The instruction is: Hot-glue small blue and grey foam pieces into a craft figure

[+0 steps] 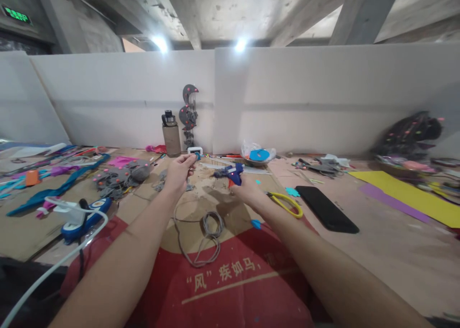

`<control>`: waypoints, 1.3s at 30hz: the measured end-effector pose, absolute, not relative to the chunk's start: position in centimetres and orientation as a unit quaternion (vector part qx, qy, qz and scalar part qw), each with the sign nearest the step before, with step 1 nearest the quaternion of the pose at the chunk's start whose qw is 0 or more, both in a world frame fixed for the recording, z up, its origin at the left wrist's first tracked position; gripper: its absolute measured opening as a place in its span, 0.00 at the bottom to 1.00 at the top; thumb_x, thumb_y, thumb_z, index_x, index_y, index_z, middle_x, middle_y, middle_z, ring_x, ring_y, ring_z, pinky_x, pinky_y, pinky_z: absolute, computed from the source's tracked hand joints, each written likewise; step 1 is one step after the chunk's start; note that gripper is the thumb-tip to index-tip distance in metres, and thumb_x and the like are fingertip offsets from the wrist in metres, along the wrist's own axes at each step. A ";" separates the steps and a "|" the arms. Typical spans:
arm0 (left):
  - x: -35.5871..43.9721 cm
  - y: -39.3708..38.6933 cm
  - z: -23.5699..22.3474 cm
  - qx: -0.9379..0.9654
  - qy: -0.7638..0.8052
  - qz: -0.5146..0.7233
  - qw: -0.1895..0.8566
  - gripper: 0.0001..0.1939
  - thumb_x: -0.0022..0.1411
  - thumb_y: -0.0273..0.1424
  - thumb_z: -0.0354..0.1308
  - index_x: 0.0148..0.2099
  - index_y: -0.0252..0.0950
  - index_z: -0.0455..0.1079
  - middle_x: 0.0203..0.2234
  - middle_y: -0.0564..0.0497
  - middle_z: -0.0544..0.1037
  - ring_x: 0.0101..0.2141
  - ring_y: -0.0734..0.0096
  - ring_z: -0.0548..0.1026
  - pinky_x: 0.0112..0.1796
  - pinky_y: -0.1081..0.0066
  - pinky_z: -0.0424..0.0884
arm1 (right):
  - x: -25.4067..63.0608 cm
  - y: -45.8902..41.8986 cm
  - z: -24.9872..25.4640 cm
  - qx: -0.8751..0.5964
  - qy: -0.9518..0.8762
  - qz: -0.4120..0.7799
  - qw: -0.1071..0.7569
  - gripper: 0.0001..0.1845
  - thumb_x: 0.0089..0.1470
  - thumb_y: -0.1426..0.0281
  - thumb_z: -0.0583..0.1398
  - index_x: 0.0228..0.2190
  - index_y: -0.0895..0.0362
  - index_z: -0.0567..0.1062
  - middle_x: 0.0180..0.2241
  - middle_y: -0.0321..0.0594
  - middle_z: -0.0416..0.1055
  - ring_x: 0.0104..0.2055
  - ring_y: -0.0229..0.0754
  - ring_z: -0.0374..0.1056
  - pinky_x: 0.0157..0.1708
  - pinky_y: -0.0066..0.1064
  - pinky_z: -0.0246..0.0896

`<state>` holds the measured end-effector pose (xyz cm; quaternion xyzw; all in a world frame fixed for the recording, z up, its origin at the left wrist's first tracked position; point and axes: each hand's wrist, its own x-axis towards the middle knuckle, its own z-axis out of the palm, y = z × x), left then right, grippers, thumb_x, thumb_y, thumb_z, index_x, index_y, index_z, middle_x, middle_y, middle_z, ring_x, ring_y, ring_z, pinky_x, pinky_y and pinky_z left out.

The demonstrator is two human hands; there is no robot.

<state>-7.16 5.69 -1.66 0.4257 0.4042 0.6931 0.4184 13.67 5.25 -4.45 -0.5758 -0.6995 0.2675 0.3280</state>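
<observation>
Head view, and here's the left hand (178,175), beyond the cord coil (212,224) on the counter (388,265), fingers pinched narrow on a small blue piece (197,156)! Over to the right hand (242,189), also beyond the cord coil, fingers wrapped round the blue glue gun (235,173). Right of that coil lies the yellow-handled tool (295,212), then the black phone (326,209); left of it, the blue power strip (101,206).
</observation>
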 end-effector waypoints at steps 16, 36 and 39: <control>-6.0 5.5 -2.3 0.423 0.427 0.670 0.435 0.16 0.39 0.35 0.68 0.31 0.32 0.73 0.21 0.54 0.71 0.20 0.82 0.66 0.18 0.80 0.58 | 13.4 2.8 -2.6 -0.335 -0.746 0.279 0.504 0.13 0.53 0.68 0.53 0.40 0.58 0.68 0.34 0.42 0.70 0.30 0.39 0.64 0.34 0.35 0.64; -5.5 5.1 -2.0 0.436 0.416 0.670 0.433 0.15 0.39 0.35 0.69 0.28 0.32 0.72 0.19 0.54 0.69 0.18 0.84 0.60 0.16 0.80 0.50 | 13.2 2.5 -2.5 -0.368 -0.777 0.192 0.473 0.22 0.54 0.68 0.54 0.51 0.57 0.64 0.43 0.47 0.69 0.44 0.46 0.64 0.48 0.40 0.58; -5.4 5.1 -2.1 0.450 0.421 0.666 0.419 0.14 0.40 0.36 0.68 0.27 0.32 0.72 0.19 0.54 0.68 0.18 0.83 0.60 0.16 0.80 0.49 | 13.2 2.4 -2.5 -0.373 -0.776 0.187 0.473 0.22 0.54 0.68 0.53 0.51 0.58 0.64 0.43 0.47 0.70 0.42 0.46 0.65 0.46 0.40 0.58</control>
